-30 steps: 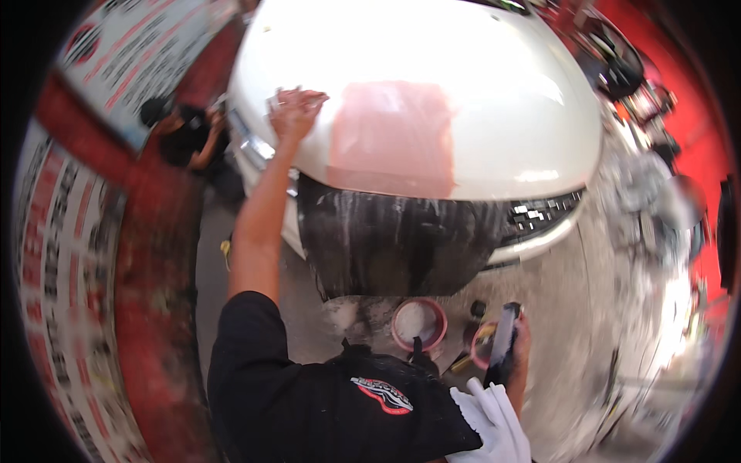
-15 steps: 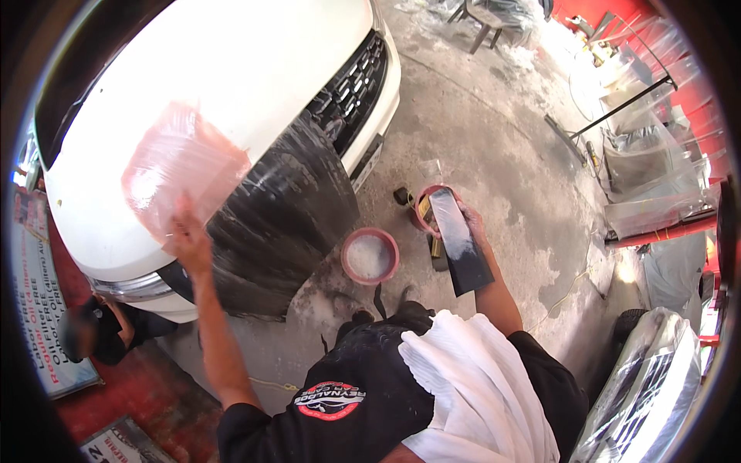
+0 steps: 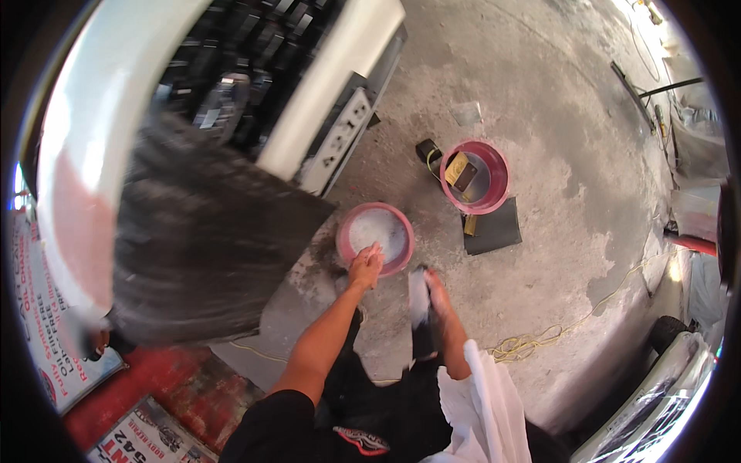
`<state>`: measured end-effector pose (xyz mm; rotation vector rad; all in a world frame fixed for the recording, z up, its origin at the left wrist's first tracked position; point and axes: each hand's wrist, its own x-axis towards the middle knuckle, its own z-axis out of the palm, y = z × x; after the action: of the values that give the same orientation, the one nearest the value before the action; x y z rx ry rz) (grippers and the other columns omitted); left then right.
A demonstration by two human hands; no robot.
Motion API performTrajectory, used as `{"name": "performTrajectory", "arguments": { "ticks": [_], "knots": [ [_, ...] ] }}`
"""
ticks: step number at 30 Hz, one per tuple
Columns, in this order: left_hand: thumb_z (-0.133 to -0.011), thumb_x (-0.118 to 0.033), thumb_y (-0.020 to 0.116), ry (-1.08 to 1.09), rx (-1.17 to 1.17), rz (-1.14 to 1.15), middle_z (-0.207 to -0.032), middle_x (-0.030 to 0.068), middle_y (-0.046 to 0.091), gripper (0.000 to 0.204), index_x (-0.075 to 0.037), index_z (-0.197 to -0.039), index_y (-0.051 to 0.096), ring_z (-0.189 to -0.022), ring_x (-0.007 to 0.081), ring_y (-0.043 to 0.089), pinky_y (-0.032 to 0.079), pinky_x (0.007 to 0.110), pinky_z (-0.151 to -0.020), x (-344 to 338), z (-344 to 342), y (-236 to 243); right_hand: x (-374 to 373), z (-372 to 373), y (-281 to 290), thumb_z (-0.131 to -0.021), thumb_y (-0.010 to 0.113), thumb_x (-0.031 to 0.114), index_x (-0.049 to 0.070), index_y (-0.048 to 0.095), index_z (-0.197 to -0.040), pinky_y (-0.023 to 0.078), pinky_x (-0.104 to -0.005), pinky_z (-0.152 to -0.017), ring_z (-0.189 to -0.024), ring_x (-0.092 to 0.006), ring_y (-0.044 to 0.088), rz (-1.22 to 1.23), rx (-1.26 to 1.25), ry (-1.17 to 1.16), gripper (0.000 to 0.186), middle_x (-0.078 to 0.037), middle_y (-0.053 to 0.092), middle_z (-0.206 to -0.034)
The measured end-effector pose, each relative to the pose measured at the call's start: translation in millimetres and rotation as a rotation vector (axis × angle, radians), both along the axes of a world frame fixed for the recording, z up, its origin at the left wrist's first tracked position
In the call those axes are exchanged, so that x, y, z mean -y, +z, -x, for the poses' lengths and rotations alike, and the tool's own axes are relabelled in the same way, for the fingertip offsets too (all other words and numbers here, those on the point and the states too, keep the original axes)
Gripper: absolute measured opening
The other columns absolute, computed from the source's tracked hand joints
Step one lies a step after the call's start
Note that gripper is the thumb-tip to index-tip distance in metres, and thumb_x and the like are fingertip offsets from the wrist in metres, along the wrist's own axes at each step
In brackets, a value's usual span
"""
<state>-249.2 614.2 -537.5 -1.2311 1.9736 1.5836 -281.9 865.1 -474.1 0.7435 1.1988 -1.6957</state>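
Note:
My left hand [image 3: 367, 266] reaches over the near rim of a pink basin [image 3: 403, 235] of cloudy pale liquid, its fingers extended and loosely bent, with no object visible in them. To its right, my right hand [image 3: 438, 293] grips a long flat black board [image 3: 421, 324] streaked with pale residue. Farther back, a pink bucket [image 3: 500, 176] holds yellow and dark blocks [image 3: 457, 168], next to a small black object [image 3: 428, 152] and a dark sheet [image 3: 494, 235] on the concrete.
The white car [image 3: 285, 131], with a black draped sheet [image 3: 201, 247], fills the upper left. A co-worker [image 3: 99, 343] is partly visible at lower left beside signboards. A yellow cord [image 3: 525, 347] crosses the floor; plastic-wrapped items [image 3: 648, 409] line the right.
My view has swung down and rightward off the hood. My left hand has left the pink patch and dropped to the basin. My right hand still holds the board, now lower.

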Motion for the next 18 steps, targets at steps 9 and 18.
{"name": "performTrajectory", "arguments": {
  "ticks": [9, 18],
  "knots": [
    [-0.104, -0.035, 0.057, -1.03, 0.029, 0.513, -0.117, 0.0168, 0.077, 0.036, -0.009, -0.105, 0.081, -0.124, 0.0373, 0.066, 0.047, 0.05, -0.109, 54, 67, -324, -7, -89, -157, -0.111, 0.062, 0.033, 0.013, 0.035, -0.171, 0.038, -0.0275, -0.114, -0.129, -0.0136, 0.055, -0.087, 0.217, -0.015, 0.069, 0.0, 0.061, -0.145],
    [-0.106, -0.03, 0.06, -0.982, 0.31, 0.28, -0.13, 0.016, 0.075, 0.04, -0.014, -0.143, 0.064, -0.111, 0.0297, 0.073, 0.058, 0.046, -0.094, 12, 36, -305, -28, -82, -171, -0.107, 0.07, 0.024, 0.005, 0.05, -0.161, 0.039, -0.031, -0.118, -0.132, -0.0136, 0.058, -0.1, 0.111, -0.036, 0.061, -0.003, 0.064, -0.146]
  ]
}}
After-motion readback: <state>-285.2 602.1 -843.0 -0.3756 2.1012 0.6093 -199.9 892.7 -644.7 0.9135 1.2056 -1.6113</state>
